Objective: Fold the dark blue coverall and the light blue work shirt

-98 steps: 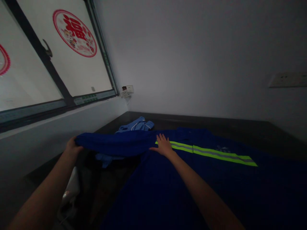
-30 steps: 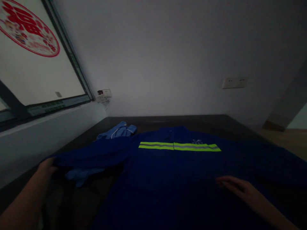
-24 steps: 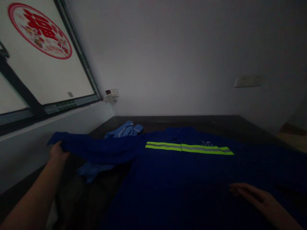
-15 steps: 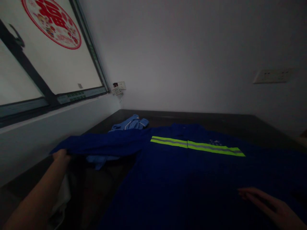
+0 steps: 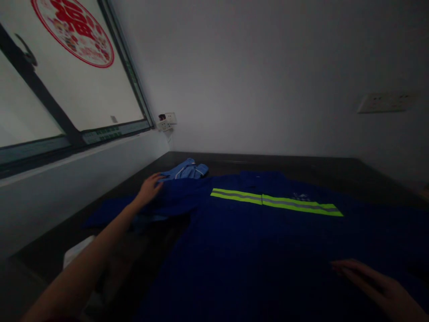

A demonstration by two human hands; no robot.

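Observation:
A dark blue work jacket (image 5: 254,241) with a yellow-green reflective stripe (image 5: 275,202) lies spread flat on a dark table (image 5: 301,163). My left hand (image 5: 149,188) reaches forward and rests on the jacket's left sleeve (image 5: 134,206), fingers stretched out, close to a light blue garment (image 5: 186,170). My right hand (image 5: 375,286) lies flat on the lower right part of the jacket, fingers extended.
The light blue garment lies crumpled at the table's far left. A window (image 5: 67,85) with a red round sticker (image 5: 73,31) runs along the left wall. Wall sockets (image 5: 166,121) sit in the corner; another socket plate (image 5: 385,102) is at the right. Something white (image 5: 77,252) lies near my left arm.
My left hand let go of the sleeve's end and moved forward up the sleeve, which now lies flat on the table. My right hand stayed flat on the jacket.

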